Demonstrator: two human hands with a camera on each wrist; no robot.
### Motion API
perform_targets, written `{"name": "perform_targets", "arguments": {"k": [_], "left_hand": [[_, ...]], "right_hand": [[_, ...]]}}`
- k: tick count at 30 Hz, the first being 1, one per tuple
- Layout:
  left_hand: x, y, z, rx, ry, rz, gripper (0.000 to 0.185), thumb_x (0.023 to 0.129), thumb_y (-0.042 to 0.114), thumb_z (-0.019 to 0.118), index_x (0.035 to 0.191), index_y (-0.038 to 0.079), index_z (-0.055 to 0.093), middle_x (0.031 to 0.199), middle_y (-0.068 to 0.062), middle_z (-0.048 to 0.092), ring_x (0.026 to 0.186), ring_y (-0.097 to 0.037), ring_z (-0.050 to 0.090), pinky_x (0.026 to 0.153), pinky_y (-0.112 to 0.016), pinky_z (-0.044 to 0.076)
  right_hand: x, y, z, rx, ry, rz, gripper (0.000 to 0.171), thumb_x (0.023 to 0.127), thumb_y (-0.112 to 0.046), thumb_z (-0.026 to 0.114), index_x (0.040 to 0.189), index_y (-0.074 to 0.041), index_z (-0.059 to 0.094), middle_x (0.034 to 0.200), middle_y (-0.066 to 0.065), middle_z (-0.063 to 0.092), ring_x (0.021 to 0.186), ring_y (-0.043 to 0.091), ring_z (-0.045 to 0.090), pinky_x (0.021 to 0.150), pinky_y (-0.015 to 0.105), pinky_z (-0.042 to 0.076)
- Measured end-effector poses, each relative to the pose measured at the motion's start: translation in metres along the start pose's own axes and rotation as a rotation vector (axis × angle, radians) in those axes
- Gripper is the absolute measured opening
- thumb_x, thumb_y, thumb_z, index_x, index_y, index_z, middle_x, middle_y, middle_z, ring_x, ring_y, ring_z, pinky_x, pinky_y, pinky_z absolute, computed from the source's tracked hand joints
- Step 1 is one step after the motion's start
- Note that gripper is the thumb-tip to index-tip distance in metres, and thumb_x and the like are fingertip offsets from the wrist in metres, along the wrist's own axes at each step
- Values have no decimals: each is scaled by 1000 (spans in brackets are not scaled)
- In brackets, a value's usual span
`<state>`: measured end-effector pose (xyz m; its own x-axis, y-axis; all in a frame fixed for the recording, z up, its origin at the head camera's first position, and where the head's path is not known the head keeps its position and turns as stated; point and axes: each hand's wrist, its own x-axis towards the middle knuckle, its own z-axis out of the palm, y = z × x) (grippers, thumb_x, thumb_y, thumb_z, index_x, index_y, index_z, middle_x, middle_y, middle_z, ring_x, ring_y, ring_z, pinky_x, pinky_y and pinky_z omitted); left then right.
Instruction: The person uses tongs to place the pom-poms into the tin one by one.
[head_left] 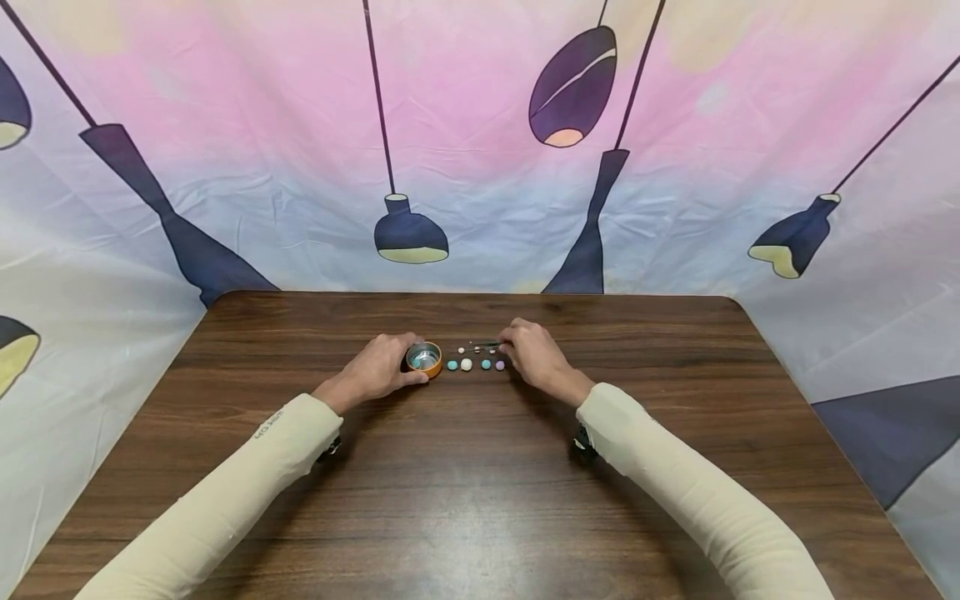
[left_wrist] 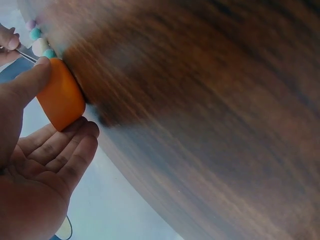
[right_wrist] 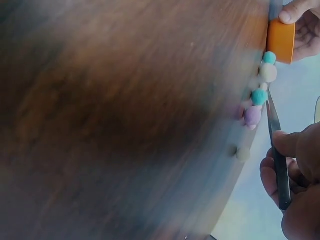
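Crosswise, the tweezers (head_left: 486, 343) pinched in the right hand (head_left: 534, 357) point left over the pom-poms (head_left: 467, 364); the left hand (head_left: 378, 368) clasps the orange cup (head_left: 424, 359) beyond them.

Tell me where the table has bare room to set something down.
Bare wood lies between the two sleeves, near the front edge of the table, and beyond the hands to the far edge. It is crowded between the orange cup and the right hand, where pom-poms lie.

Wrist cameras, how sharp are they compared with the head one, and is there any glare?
Head view: sharp, wide-angle bowing at the edges, a soft sheen on the wooden table. Left wrist view: table grain smeared, but the orange cup and left hand fairly clear. Right wrist view: table blurred, pom-poms soft, tweezers reasonably crisp.
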<state>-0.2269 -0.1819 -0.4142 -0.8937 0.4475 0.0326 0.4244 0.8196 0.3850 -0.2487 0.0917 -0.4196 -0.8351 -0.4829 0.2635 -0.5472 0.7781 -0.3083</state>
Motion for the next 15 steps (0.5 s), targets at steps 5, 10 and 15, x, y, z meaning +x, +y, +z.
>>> {"name": "perform_targets", "arguments": {"k": [5,10,15], "left_hand": [[0,-1,1,-2,-1,2,56,86,28,78,128,-2,57,116,-18,69,101,-27,69,85,-42,57],[0,0,0,-5,-3,-1,56,86,29,78,128,-2,57,116,-18,69,101,-27,69,85,-41,57],[0,-1,0,-5,-8,-9,56,86,29,78,129,-2,56,116,-18,69,101,-26,69,85,-41,57]], "right_hand": [[2,-3,2,-16,-29,15,16,96,-8,64,107,-4,74,98,9,67,85,21,68,74,30,58],[3,-6,4,-33,-27,14,14,96,-8,63,103,-5,75,94,8,65,82,19,67,72,29,57],[3,-7,4,-21,16,-7,15,97,-9,63,103,-5,75,92,7,65,79,18,66,70,28,57]]}}
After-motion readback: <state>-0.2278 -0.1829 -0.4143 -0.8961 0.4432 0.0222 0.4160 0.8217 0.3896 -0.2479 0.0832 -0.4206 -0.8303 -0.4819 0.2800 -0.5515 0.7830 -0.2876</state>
